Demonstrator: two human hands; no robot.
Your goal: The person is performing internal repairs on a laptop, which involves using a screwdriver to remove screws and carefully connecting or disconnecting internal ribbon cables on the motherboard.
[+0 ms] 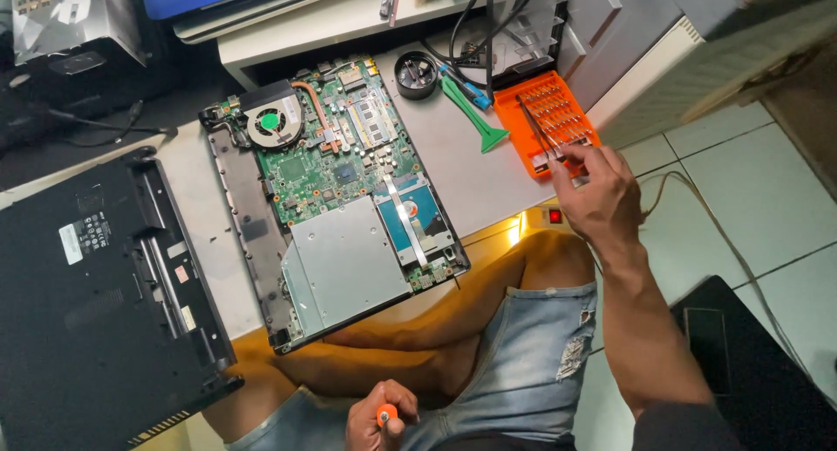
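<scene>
My right hand (595,192) reaches to the near edge of an orange screwdriver-bit case (549,120) and pinches a small bit between thumb and fingers. Dark tweezers (536,128) lie across the case. My left hand (377,418) rests low over my lap, closed around a screwdriver handle with an orange end cap (386,413). An opened laptop (336,189) lies on the low table in front of me, showing its green circuit board, a fan (272,122), a silver optical drive (347,264) and a hard drive (414,211).
The laptop's black bottom cover (96,303) lies at the left. A green plastic pry tool (471,111) and a round black dish (416,72) sit beyond the laptop. A cable (724,242) runs over the tiled floor at the right, near a black bag (750,364).
</scene>
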